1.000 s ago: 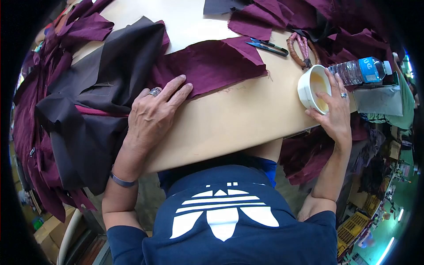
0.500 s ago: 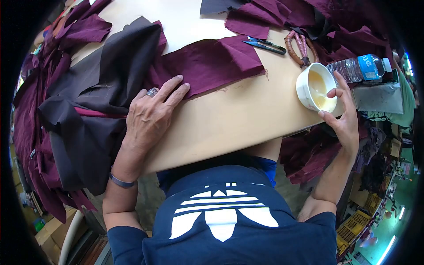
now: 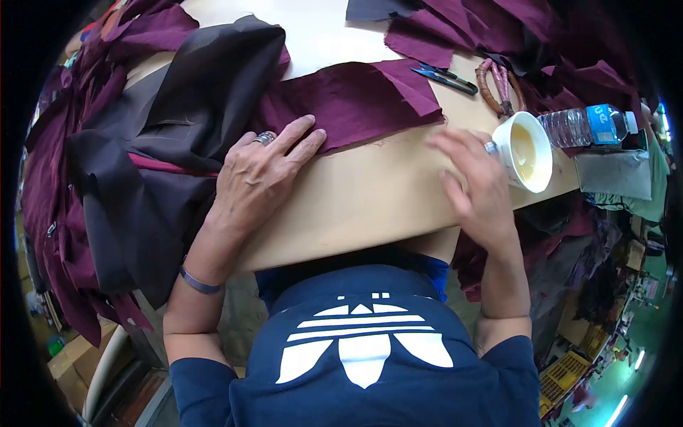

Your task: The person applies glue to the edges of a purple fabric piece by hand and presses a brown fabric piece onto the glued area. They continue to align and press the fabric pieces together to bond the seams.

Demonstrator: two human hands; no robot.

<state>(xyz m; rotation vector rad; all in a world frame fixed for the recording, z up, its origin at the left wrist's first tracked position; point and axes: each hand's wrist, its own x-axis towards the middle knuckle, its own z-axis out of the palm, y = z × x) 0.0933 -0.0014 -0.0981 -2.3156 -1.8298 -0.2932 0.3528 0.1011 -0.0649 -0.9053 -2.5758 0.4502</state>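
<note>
My left hand lies flat, fingers stretched out, its fingertips on the lower edge of a maroon cloth piece. Beside it a dark grey garment piece with a maroon strip and a slit covers the table's left part. My right hand is over the table, fingers apart and a little blurred, with nothing in it. Just right of its ringed finger stands a white bowl with pale yellow liquid and a light-coloured lump inside. Thread snips lie beyond the cloth's right end.
A water bottle lies on its side behind the bowl, near a grey box-like object. Brown and pink ring-shaped handles lie by the bowl. Maroon cloth heaps cover the far right. More maroon cloth hangs at the left.
My right hand has let go of the bowl's right side and moved left, to the bowl's other side. My left hand stays on the cloth. The whole view has shifted slightly.
</note>
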